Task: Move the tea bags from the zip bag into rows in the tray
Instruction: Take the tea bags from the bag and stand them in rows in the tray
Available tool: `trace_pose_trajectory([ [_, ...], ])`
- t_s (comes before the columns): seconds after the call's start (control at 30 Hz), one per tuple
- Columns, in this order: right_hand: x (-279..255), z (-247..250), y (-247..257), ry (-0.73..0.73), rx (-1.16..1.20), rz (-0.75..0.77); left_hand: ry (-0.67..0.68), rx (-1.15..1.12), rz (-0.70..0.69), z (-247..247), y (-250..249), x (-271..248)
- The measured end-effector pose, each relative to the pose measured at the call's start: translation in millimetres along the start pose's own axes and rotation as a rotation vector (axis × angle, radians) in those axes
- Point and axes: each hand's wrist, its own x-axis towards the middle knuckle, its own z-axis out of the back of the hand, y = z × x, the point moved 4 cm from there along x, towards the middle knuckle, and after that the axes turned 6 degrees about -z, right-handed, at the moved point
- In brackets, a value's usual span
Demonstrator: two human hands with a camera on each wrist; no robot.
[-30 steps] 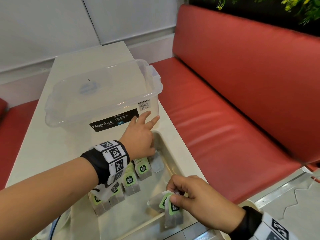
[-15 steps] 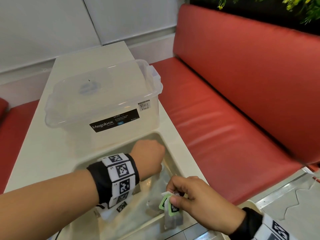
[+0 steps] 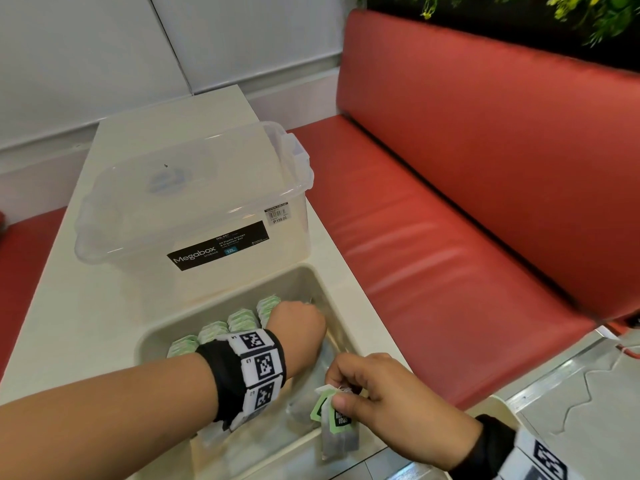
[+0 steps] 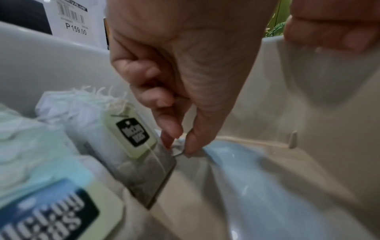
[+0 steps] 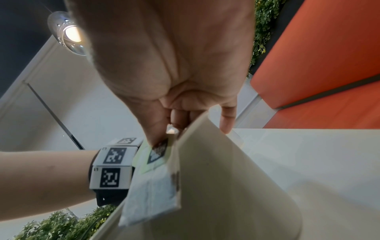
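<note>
Overhead lamp (image 5: 71, 33), right-wrist view only

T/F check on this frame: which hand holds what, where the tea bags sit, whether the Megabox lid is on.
1. The right hand pinches tea bags by their green tags. True.
2. The left hand rests on the storage box. False: it is down inside the tray, pinching something small at the bottom.
3. Tea bags stand in a row in the tray. True.
4. The storage box is open. False: its lid is on.
</note>
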Motion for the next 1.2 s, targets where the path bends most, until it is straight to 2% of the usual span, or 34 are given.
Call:
trace_pose_trajectory([
  [0.27,0,0,0,0.000,-0.005,0.002,-0.007,-0.015,0.010,-4,3,2],
  [0.6,-1,1,3,0.027,0.006,-0.023,-0.191,-0.273,0.235,21,54,3],
  [0.67,0,1,4,0.028,0.008,-0.025,-0.167,-0.365,0.249,24,61,6],
  [0.77,0,1,3,0.030,-0.001,-0.030,-0.072,-0.457,0.195,24,67,12],
  [0.87,0,0,1,0.031,0.000,-0.030,-0.009,-0.386,0.179,21,69,16],
  [1.03,0,-1,0,0.040,0.001,-0.027,-0.076,-0.159,0.205,23,59,12],
  [1.2,0,1,3,0.039,-0.008,-0.018,-0.113,-0.132,0.207,23,53,9],
])
